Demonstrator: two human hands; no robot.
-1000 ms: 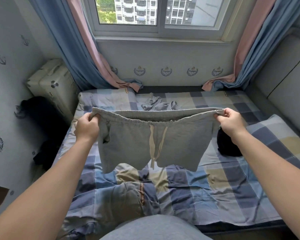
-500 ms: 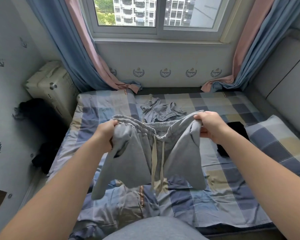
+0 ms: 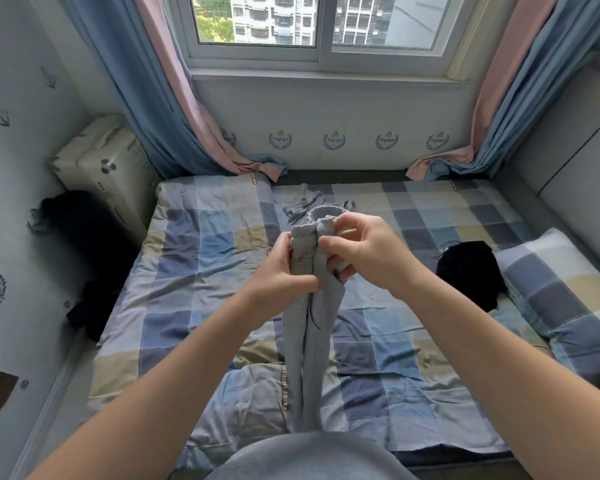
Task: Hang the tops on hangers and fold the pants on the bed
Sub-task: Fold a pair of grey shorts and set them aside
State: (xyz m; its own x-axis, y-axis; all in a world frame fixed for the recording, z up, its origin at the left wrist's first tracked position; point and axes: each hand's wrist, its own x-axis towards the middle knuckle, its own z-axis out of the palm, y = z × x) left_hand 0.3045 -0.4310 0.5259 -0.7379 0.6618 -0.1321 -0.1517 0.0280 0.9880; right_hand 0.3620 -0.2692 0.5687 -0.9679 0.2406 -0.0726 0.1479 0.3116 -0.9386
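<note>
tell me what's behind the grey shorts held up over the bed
A crumpled grey-blue garment lies on the checked bedcover just beyond the grey shorts. Only its edges show; the shorts cover its middle.

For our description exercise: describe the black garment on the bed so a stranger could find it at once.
Start at the bed under the window. On its right side lies a checked pillow; the black garment is bunched against the pillow's left edge. It is the only black thing on the bedding; the crumpled top nearer the window is grey.
</note>
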